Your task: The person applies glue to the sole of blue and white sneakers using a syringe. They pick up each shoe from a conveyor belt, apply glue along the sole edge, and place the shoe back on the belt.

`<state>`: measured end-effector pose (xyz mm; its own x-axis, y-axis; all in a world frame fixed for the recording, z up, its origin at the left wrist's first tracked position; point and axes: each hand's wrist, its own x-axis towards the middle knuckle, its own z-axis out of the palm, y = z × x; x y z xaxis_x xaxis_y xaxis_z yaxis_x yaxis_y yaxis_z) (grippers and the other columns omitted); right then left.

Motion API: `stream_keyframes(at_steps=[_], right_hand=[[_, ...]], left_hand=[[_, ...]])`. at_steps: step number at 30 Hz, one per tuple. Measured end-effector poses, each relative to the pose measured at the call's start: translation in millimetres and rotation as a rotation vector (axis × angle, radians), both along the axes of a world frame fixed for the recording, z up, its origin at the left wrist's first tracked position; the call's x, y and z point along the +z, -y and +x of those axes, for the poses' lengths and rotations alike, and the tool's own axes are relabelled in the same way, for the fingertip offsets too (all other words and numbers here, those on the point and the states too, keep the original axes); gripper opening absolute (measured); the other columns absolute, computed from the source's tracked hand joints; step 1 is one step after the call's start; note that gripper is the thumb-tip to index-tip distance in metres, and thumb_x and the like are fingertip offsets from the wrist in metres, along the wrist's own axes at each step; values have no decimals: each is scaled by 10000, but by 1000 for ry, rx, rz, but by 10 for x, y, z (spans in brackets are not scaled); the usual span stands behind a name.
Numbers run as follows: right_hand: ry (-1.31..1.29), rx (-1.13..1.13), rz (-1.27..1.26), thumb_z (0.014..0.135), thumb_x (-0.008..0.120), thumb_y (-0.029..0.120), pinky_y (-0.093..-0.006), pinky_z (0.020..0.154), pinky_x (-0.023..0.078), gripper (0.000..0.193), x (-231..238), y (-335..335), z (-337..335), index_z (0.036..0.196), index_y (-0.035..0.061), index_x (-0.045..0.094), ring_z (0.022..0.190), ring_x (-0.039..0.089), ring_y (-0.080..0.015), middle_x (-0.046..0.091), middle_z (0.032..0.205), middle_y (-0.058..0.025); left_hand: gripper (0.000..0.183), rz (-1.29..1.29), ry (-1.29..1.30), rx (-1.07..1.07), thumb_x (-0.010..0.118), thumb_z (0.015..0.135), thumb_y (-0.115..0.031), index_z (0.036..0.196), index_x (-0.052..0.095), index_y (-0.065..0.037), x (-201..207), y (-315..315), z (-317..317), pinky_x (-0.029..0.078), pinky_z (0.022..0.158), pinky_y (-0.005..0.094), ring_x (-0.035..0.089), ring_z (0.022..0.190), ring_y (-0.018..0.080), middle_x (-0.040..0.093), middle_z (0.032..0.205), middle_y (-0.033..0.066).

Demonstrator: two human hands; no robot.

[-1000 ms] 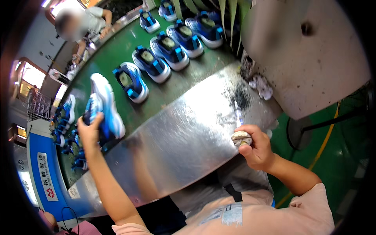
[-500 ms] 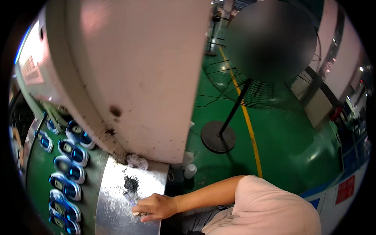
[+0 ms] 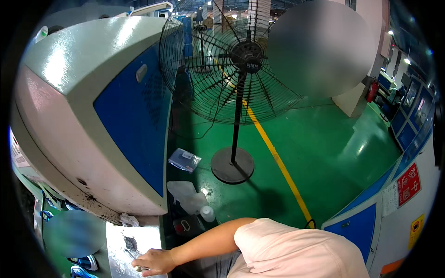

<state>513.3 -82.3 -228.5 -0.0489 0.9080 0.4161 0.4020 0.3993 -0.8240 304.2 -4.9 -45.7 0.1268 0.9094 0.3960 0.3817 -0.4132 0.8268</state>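
Note:
My right hand (image 3: pixel 156 262) rests low over a shiny metal ledge (image 3: pixel 149 235), with its arm stretched across from the right. Its fingers are closed around something small and pale, mostly hidden, that I cannot make out. Just beyond the fingertips a pile of dark bits (image 3: pixel 130 243) lies on the ledge, with pale specks scattered around it. A crumpled whitish wad (image 3: pixel 129 220) sits at the ledge's far end, against the machine. My left hand is out of sight.
A white and blue machine (image 3: pixel 132 109) rises at the left. Blue and white shoes (image 3: pixel 87 262) stand beside the ledge. A black pedestal fan (image 3: pixel 247 58) stands ahead on the green floor. Nearer lie a plastic-wrapped package (image 3: pixel 184 160), a white container (image 3: pixel 207 213) and a dark box (image 3: pixel 187 225).
The view has swung up and to the right, bringing in the machine's blue panel, the fan and the right-hand cabinet. My right hand stays at the ledge with its fingers closed.

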Motion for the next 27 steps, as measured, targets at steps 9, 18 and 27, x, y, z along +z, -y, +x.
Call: stream_keyframes(at_steps=[9,18,27], right_hand=[[133,-326,32,907,582,246,-383,724,519,343,1260,651,290,1174,39,525,793,655,-329,653,923,-191],[-838,-169,-421,993,418,386,-191,432,298,333,1938,846,397,1018,80,548,515,384,-37,535,715,11],[-550,-369,-527,986,427,372,-175,433,256,315,1776,579,583,1142,124,543,494,349,-18,516,699,22]], left_hand=[[602,19,28,584,726,796,-96,1289,407,37,-531,737,-1420,502,875,402,590,947,251,585,1074,197],[811,269,-834,-211,867,484,-324,1153,554,10,887,480,-1366,432,958,409,534,1140,344,523,1252,200],[355,401,-657,-323,744,570,-99,913,665,-52,366,784,-1093,520,765,377,621,908,281,645,895,100]])
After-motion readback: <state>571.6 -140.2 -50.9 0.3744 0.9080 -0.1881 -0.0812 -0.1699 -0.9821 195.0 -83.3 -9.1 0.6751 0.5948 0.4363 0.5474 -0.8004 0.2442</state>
